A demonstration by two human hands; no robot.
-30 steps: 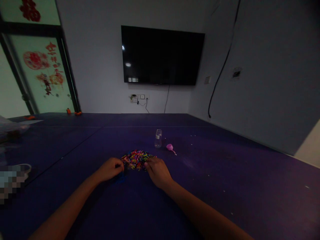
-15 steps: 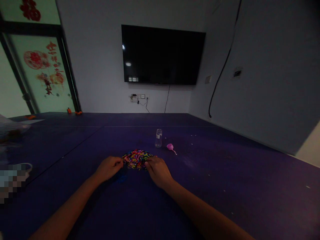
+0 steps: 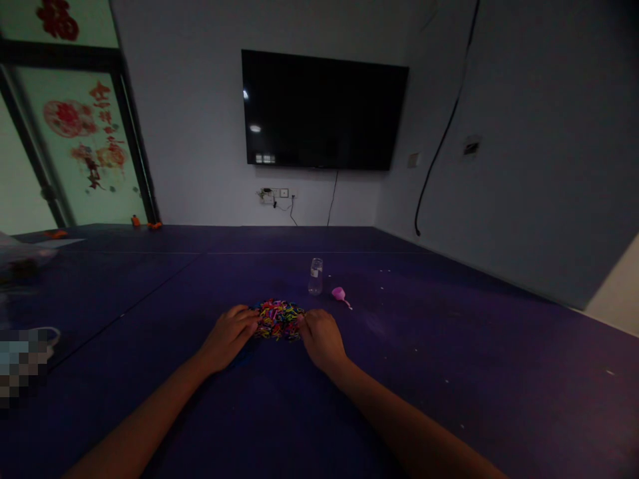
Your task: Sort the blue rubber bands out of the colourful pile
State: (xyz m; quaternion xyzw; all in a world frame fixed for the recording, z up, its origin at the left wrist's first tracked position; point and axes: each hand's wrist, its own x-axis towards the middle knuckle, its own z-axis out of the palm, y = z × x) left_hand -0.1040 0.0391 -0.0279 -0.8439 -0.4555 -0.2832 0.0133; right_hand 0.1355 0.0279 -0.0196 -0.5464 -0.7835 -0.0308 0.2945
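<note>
A flat pile of small, many-coloured bands (image 3: pixel 279 320) lies on the dark purple surface (image 3: pixel 279 412), in front of me. My left hand (image 3: pixel 232 336) rests at the pile's left edge, its fingers stretched out against the bands. On the opposite side, my right hand (image 3: pixel 322 339) touches the right edge with fingers loosely bent and thumb towards the pile; some of its fingertips are hidden. Behind the pile stands a clear bottle (image 3: pixel 315 278), upright, with a small white label. A pink scoop-like cup with a thin tail (image 3: pixel 339 294) lies to the bottle's right.
At the left edge are a clear plastic bag (image 3: pixel 20 263) and a blurred-out item with a pale loop (image 3: pixel 22 362). Small orange objects (image 3: pixel 154 226) sit by the door. A television (image 3: pixel 324 113) hangs on the wall, and a black cable (image 3: pixel 436 163) dangles at right.
My left hand has moved right, its fingers unbending from a curl to reach onto the pile. My right hand has shifted slightly right. The pile looks narrower between them.
</note>
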